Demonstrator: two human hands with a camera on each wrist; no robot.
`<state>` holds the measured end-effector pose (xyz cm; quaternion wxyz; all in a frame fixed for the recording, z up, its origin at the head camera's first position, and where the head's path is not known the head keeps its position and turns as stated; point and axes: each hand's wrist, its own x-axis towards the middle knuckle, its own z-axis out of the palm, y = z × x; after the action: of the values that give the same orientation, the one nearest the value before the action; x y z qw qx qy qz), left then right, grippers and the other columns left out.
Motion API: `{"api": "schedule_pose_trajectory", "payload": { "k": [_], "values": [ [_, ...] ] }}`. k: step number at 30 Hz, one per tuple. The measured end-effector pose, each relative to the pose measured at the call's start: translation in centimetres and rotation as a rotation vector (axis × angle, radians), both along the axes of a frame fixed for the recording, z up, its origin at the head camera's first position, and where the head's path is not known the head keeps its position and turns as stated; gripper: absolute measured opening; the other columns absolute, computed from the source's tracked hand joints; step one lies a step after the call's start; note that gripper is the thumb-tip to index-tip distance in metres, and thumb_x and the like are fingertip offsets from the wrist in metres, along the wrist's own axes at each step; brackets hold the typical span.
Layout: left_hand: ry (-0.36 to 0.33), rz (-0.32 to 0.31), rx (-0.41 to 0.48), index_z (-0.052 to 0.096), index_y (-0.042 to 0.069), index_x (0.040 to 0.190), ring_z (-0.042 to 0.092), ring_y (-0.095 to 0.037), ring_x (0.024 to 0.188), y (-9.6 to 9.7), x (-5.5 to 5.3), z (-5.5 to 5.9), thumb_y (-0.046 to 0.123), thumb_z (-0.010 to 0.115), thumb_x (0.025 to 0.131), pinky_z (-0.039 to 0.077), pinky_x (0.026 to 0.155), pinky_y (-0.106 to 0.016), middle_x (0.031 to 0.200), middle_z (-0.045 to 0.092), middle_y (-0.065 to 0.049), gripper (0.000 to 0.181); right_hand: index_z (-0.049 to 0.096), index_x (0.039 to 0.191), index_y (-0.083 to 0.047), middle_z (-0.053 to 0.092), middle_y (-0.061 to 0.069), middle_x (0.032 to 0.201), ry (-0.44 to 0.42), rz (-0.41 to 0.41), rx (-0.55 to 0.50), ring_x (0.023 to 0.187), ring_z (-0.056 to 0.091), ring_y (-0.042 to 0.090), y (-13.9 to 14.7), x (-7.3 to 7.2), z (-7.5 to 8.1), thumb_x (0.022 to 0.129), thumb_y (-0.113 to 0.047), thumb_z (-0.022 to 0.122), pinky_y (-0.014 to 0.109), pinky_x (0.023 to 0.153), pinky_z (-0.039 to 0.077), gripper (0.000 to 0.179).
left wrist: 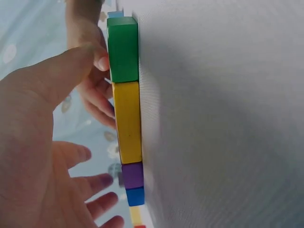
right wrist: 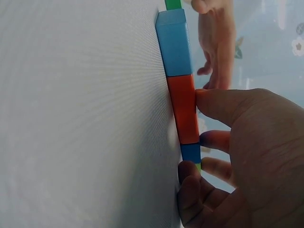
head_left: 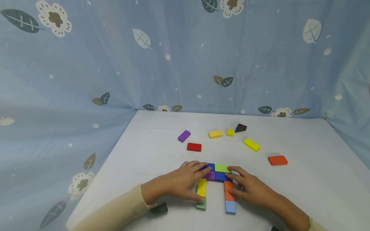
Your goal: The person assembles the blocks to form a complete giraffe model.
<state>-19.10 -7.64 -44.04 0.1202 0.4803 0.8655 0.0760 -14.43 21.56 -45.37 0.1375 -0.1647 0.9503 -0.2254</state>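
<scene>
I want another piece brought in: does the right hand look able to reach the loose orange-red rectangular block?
Probably yes: the loose orange-red rectangular block lies near the right hand, with no other block between them. The hand would first have to leave the multicoloured block arrangement it touches.

I have here a green block point(head_left: 201, 205), a yellow block point(head_left: 202, 187), a purple block point(head_left: 211, 175), a lime block point(head_left: 221, 168), an orange block point(head_left: 227, 186), a pale-blue block point(head_left: 230, 207) and two deep-blue blocks point(head_left: 221, 176), all plain. The loose blocks point(head_left: 194, 147) I see run red, purple, amber, bright yellow, yellow-green, red-orange and near-black. My sleeve point(head_left: 115, 208) is cream, the worktop point(head_left: 157, 144) white, the curtain point(head_left: 185, 38) blue, printed with white, brown-centred flowers point(head_left: 55, 19) and brown, white and dark leaves point(head_left: 23, 21).
</scene>
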Motion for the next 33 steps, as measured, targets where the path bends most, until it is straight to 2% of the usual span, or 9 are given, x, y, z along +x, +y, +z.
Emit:
{"api": "schedule_pose_trajectory", "payload": {
  "k": [11,20,33],
  "values": [
    [0.012,-0.039,-0.041,0.017,0.028,0.157,0.016,-0.026,0.145,0.01,0.22,0.35,0.072,0.047,0.087,0.021,0.113,-0.048,0.161,0.014,-0.002,0.088,0.06,0.135,-0.023,0.037,-0.006,0.148,0.034,0.022,0.02,0.085,0.049,0.004,-0.02,0.11,0.08,0.084,-0.056,0.069,0.019,0.072,0.05,0.062],
    [-0.016,-0.026,-0.03,0.017,0.034,0.156,0.016,-0.027,0.145,0.01,0.06,0.1,0.073,0.046,0.087,0.021,0.113,-0.05,0.162,0.014,-0.001,0.085,0.06,0.135,-0.023,0.037,-0.007,0.148,0.035,0.019,0.027,0.084,0.049,0.004,-0.07,0.07,0.08,0.084,-0.056,0.068,0.02,0.071,0.049,0.062],
    [-0.016,-0.031,-0.028,0.022,0.034,0.155,0.017,-0.025,0.145,-0.08,0.0,-0.03,0.073,0.046,0.087,0.021,0.113,-0.048,0.161,0.017,0.0,0.082,0.059,0.136,-0.024,0.037,-0.006,0.148,0.032,0.021,0.02,0.085,0.048,0.004,-0.04,0.09,-0.06,0.084,-0.056,0.068,0.019,0.071,0.049,0.061]
  ]
}}
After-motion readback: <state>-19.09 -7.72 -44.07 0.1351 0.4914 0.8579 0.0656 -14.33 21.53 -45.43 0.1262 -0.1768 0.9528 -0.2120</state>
